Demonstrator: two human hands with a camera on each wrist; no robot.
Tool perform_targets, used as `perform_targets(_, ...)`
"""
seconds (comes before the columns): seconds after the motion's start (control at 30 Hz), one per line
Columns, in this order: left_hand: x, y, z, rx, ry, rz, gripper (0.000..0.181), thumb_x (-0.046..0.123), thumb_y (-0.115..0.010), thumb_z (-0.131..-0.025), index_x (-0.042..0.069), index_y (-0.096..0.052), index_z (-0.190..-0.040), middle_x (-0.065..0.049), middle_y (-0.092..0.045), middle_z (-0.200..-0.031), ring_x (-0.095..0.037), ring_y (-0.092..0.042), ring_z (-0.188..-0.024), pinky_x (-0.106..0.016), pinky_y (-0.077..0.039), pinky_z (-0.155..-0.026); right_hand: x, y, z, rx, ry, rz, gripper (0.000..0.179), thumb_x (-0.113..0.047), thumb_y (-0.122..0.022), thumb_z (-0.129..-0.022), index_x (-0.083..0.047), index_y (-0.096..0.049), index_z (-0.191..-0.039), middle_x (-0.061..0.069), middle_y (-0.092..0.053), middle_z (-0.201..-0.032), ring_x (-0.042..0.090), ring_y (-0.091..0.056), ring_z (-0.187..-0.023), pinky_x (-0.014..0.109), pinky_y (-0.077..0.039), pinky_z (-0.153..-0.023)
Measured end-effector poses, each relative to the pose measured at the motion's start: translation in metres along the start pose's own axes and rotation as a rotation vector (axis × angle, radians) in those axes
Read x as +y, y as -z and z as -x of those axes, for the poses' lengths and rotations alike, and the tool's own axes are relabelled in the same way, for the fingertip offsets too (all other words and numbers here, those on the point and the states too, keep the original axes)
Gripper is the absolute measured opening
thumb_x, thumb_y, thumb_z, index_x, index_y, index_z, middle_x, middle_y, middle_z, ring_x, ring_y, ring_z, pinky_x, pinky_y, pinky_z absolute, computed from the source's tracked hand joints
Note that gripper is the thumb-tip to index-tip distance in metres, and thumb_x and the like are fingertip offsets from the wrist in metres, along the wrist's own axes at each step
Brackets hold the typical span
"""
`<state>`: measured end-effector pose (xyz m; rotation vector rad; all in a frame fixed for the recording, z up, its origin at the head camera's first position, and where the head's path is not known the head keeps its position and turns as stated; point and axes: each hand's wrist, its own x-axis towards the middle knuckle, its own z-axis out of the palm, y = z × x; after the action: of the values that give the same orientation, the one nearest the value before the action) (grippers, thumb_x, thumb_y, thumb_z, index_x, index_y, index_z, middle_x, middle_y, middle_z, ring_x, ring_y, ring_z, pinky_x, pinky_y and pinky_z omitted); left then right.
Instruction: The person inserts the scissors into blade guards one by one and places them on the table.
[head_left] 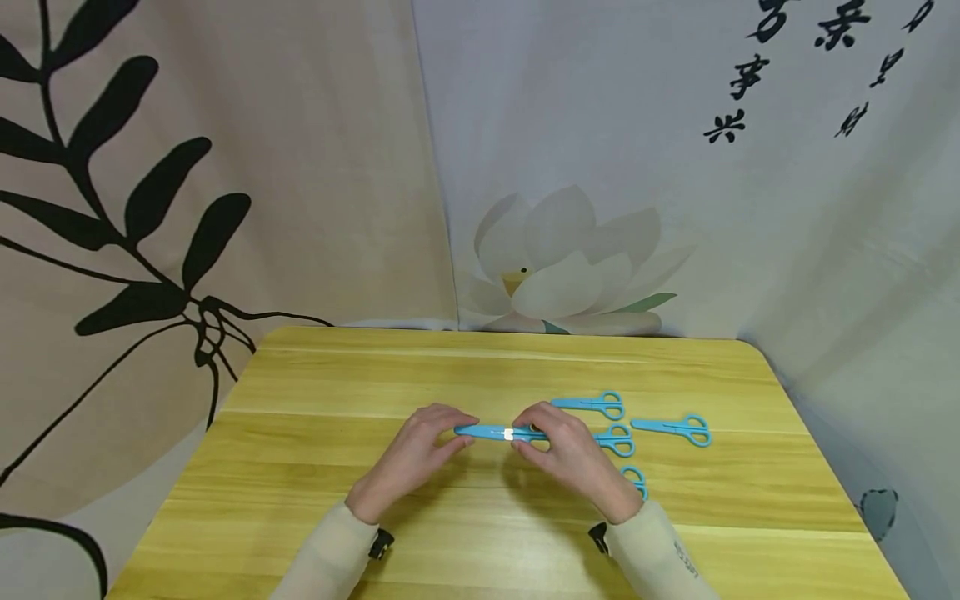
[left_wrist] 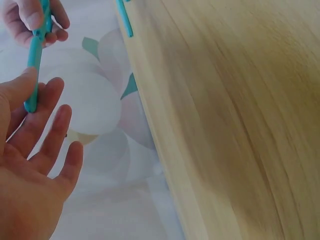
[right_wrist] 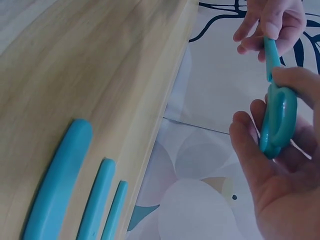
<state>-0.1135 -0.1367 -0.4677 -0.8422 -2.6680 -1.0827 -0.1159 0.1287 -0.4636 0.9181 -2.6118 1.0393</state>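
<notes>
A pair of blue scissors (head_left: 483, 432) is held level above the table between both hands, its blade end smooth and blunt. The left hand (head_left: 414, 457) pinches the blade tip between thumb and fingers, its other fingers spread in the left wrist view. At the other end, the right hand (head_left: 566, 446) grips the scissors by the handle, thumb on top near the pivot. The right wrist view shows the handle loop (right_wrist: 285, 117) against the right fingers. Just beyond and beside the right hand lie more blue scissors (head_left: 617, 440), partly covered by it.
More scissors lie on the wooden table (head_left: 337, 392): one pair (head_left: 592, 404) farther back, another (head_left: 675, 427) to the right. A handle (head_left: 636, 479) shows beside the right wrist, the rest hidden. Printed curtains (head_left: 315, 167) hang behind the table.
</notes>
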Motion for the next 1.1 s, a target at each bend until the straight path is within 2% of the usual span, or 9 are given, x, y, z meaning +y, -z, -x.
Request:
perform_targets(0.3, -0.0035, -0.0031, 0.0025, 0.018, -0.062, 0.003, 0.025, 0.014, -0.080, -0.092, 0.010, -0.077, -0.116, 0.002, -0.076, -0.112, -0.016, -0.068, -0.108, -0.049, -0.053, -0.099, 0.0017, -0.0015, 0.0012, -0.006, 0.035, 0.069, 0.021, -0.012, -0.084, -0.087, -0.011, -0.072, -0.105, -0.003, -0.067, -0.111, 0.014, -0.068, -0.094, 0.032, -0.060, -0.081)
perform_targets(0.47, -0.0033, -0.0051, 0.0036, 0.018, -0.048, 0.011, 0.025, 0.014, -0.080, -0.092, 0.013, -0.077, -0.117, 0.004, -0.076, -0.114, -0.016, -0.068, -0.109, -0.049, -0.052, -0.100, 0.0023, -0.0009, 0.0013, 0.002, 0.063, 0.091, 0.021, -0.011, -0.083, -0.086, -0.013, -0.071, -0.102, -0.003, -0.066, -0.110, 0.014, -0.068, -0.094, 0.032, -0.060, -0.081)
perform_targets(0.73, -0.0023, -0.0061, 0.0042, 0.030, -0.033, 0.017, 0.022, 0.014, -0.080, -0.092, 0.014, -0.077, -0.114, 0.004, -0.075, -0.113, -0.017, -0.067, -0.111, -0.050, -0.052, -0.100, 0.0024, -0.0004, 0.0023, 0.013, 0.040, 0.096, 0.019, -0.017, -0.084, -0.088, -0.016, -0.075, -0.104, -0.003, -0.067, -0.111, 0.015, -0.068, -0.095, 0.035, -0.060, -0.081)
perform_targets(1.1, -0.0054, -0.0070, 0.0034, 0.060, -0.109, 0.020, 0.024, 0.010, -0.080, -0.091, 0.011, -0.078, -0.115, 0.004, -0.077, -0.111, -0.016, -0.070, -0.106, -0.050, -0.053, -0.099, 0.0020, 0.0002, 0.0016, 0.012, 0.049, 0.078, 0.018, -0.017, -0.084, -0.089, -0.015, -0.075, -0.105, -0.003, -0.069, -0.110, 0.014, -0.069, -0.095, 0.034, -0.060, -0.081)
